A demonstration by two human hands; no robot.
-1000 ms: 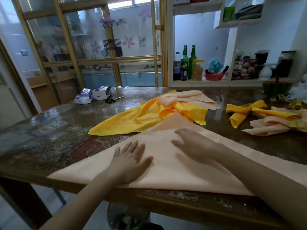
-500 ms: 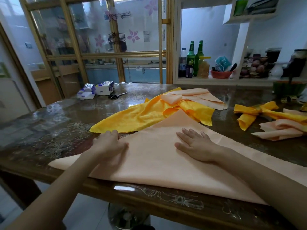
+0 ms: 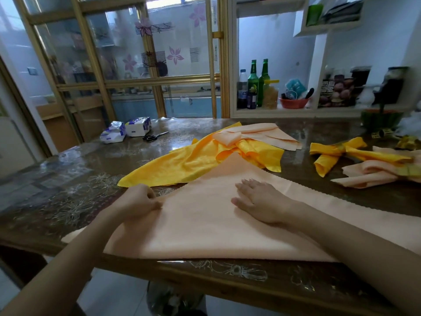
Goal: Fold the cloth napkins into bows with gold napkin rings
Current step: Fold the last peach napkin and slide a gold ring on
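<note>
Since a second ago the left hand [image 3: 139,201] has gone from lying flat on the middle of the peach napkin [image 3: 205,229] to its left slanted edge. Its fingers are now curled and pinch that edge. The right hand [image 3: 259,201] has kept its place, flat and open, and presses the cloth down right of centre.

On my feed the peach napkin lies as a wide triangle on the table [image 3: 57,201]. Its long folded edge runs left to right along the table's near rim, and that is its long axis. Its tip points away from me.

I judge this an early step: the triangle is made and smoothed, and no ring is on it. The next move, as I read it, calls for narrowing the cloth into a band while the flat hand holds it against sliding.

Just past the napkin's tip, and partly under it, lies a loose yellow napkin [image 3: 186,163]. To the right of the peach napkin and apart from it are a yellow bow [image 3: 337,153] and a peach bow [image 3: 373,174]. Well beyond its left side lie scissors [image 3: 155,136].
</note>
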